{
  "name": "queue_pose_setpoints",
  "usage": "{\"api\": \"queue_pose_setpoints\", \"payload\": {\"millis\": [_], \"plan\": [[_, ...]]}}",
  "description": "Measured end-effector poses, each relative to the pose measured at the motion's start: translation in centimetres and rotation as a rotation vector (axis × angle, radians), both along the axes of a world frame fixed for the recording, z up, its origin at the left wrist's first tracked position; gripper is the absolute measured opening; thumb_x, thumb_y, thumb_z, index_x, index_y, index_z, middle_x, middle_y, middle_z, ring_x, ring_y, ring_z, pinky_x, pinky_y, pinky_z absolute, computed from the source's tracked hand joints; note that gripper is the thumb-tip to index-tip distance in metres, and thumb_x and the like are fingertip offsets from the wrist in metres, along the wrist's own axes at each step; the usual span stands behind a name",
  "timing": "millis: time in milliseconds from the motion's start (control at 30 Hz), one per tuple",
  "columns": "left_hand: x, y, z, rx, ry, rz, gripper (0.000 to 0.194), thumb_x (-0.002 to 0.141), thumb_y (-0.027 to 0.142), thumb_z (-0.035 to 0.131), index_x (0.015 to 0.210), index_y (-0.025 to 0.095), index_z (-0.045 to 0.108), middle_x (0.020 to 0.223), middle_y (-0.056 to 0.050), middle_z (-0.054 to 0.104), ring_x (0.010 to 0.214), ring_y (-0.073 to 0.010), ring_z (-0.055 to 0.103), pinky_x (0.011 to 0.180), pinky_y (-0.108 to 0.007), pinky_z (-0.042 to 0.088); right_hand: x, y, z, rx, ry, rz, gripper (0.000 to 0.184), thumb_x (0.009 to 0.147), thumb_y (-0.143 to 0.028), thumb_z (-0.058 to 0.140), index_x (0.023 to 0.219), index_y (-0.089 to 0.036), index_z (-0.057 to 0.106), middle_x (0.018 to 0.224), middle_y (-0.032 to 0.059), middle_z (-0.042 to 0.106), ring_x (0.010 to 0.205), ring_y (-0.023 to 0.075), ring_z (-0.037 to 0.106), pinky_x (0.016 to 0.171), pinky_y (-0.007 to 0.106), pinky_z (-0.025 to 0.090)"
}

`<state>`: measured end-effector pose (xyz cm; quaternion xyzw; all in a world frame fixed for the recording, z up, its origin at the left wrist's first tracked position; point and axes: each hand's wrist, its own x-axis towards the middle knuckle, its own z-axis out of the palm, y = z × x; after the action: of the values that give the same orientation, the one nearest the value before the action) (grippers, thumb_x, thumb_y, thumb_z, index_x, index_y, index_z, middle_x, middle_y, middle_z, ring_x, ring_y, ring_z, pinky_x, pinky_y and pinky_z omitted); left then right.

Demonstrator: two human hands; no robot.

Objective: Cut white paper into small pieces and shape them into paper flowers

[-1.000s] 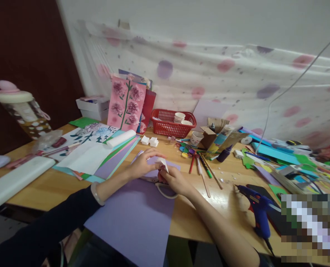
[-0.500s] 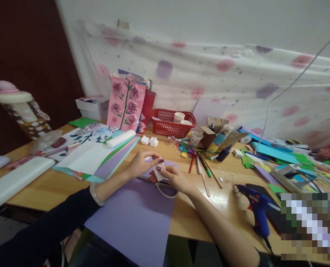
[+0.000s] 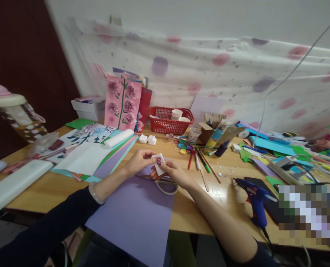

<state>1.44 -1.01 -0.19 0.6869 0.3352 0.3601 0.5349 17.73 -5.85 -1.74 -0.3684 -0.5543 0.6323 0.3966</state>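
Between my two hands is a small folded piece of white paper, tilted, with thumbs pressed on its near face. My left hand pinches its upper left edge. My right hand grips it from the right, with fingertips showing below it. Under my hands a pair of scissors with pale handles lies on a large purple sheet, its blades partly hidden. Beyond them, small folded white paper pieces sit on the table.
At the left are coloured sheets, a white roll and a long white case. A red basket with paper cups stands behind. Pens and a blue glue gun with its cord lie to the right.
The white paper has been turned from upright on edge to facing me, and both thumbs now press on it. The view has shifted slightly. The scissors stay on the purple sheet.
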Motion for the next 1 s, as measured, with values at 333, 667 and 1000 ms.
{"api": "queue_pose_setpoints", "payload": {"millis": [333, 667, 1000], "plan": [[0.0, 0.1, -0.6, 0.299, 0.112, 0.199, 0.028, 0.069, 0.040, 0.067, 0.085, 0.017, 0.068, 0.084, -0.005, 0.071, 0.079, -0.0191, 0.063, 0.074, -0.029, 0.048, -0.3, 0.6, -0.9, 0.005, 0.092, -0.100, 0.043, 0.064, -0.053, 0.070, 0.080, -0.014, 0.065, 0.069, 0.0047, 0.069, 0.064, 0.0162, 0.064, 0.065, 0.029, 0.050], [0.3, 0.3, -1.0, -0.012, -0.021, 0.121, 0.033, 0.063, 0.040, 0.073, 0.081, 0.013, 0.071, 0.083, -0.008, 0.073, 0.077, -0.0205, 0.066, 0.077, -0.032, 0.050, 0.0, 1.1, -0.9, 0.144, -0.003, -0.289, 0.047, 0.067, -0.061, 0.061, 0.070, -0.014, 0.064, 0.059, 0.0008, 0.060, 0.058, 0.0143, 0.060, 0.059, 0.027, 0.048], [0.3, 0.3, -0.9, -0.061, -0.098, 0.090, 0.033, 0.062, 0.035, 0.073, 0.087, 0.013, 0.069, 0.084, -0.007, 0.072, 0.079, -0.0196, 0.064, 0.078, -0.033, 0.049, 0.4, 0.9, -0.3, 0.264, 0.076, -0.426, 0.029, 0.068, -0.037, 0.069, 0.088, -0.018, 0.060, 0.053, -0.0050, 0.056, 0.051, 0.0104, 0.052, 0.052, 0.023, 0.042]]}}
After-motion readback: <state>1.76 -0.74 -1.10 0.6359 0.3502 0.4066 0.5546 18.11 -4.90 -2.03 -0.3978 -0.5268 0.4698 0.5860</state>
